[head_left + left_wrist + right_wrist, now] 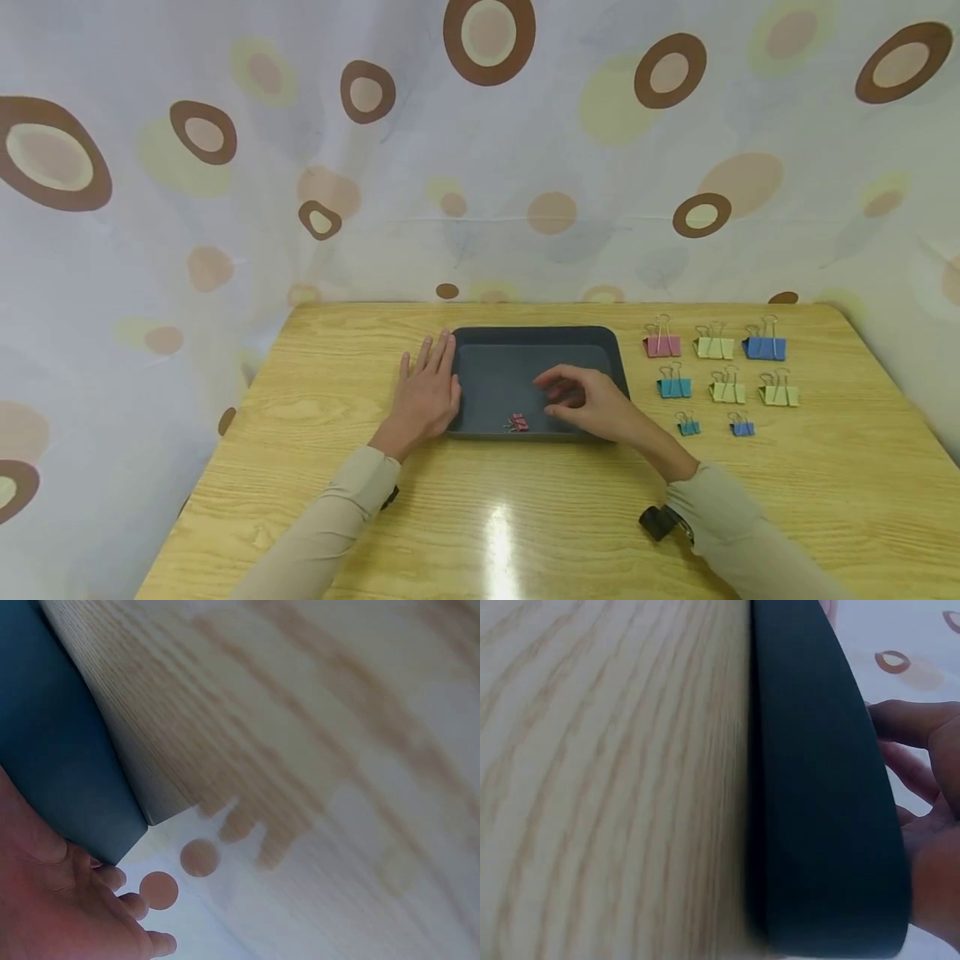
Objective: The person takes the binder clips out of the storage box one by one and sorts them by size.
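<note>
A dark rectangular tray (495, 375) lies on the wooden table, and a small red binder clip (518, 422) sits inside it near the front edge. My left hand (426, 398) rests along the tray's left side with its fingers straight and pointing away. In the left wrist view, its palm and fingertips show beside the dark tray wall (52, 727). My right hand (592, 402) hovers over the right part of the tray, fingers bent, with a gap between thumb and fingertips and nothing seen between them. The right wrist view shows this hand partly hidden behind the tray's wall (825, 787).
To the right of the tray stand several binder clips in rows: pink (662, 347), yellow (715, 348) and blue (765, 348) at the back, teal (675, 388) and pale yellow ones in the middle, small teal (689, 428) and blue (742, 428) in front. A patterned curtain (495, 167) hangs behind the table.
</note>
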Tool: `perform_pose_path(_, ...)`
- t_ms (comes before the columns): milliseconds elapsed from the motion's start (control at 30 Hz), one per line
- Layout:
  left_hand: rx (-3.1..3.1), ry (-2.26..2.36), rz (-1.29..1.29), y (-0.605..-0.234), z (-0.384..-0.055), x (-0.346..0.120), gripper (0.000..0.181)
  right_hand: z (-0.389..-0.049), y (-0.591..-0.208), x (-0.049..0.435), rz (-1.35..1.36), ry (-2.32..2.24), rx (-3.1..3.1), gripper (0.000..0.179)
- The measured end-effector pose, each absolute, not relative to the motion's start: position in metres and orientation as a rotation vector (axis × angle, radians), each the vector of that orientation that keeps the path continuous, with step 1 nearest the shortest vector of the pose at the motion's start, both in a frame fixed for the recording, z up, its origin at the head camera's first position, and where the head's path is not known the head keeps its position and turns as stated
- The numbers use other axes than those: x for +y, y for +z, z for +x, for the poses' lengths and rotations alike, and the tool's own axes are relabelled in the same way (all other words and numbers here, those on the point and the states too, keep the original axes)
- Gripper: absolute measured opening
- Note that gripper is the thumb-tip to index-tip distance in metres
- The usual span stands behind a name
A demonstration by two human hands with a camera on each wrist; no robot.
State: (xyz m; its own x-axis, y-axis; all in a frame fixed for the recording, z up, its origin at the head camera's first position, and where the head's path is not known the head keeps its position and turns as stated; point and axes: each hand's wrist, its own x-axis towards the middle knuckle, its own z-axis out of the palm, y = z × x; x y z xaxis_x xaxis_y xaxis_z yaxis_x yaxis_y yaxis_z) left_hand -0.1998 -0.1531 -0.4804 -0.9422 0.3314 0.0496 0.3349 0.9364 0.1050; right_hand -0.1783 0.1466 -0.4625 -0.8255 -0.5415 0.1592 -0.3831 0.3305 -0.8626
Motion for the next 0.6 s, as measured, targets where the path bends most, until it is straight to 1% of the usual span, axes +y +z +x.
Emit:
perform_pose_path(300,-3.09,-0.155,-0.513,-0.479,-0.2,-0.151,0.063,-0.188,-0.475,0.127,-0.942,-1.33,2.411,0.039)
perform_pose_path(600,-3.072,-0.159,-0.509,-0.477,-0.199,-0.151,0.063,-0.189,-0.477,0.117,-1.064,-1.193,2.449,0.032)
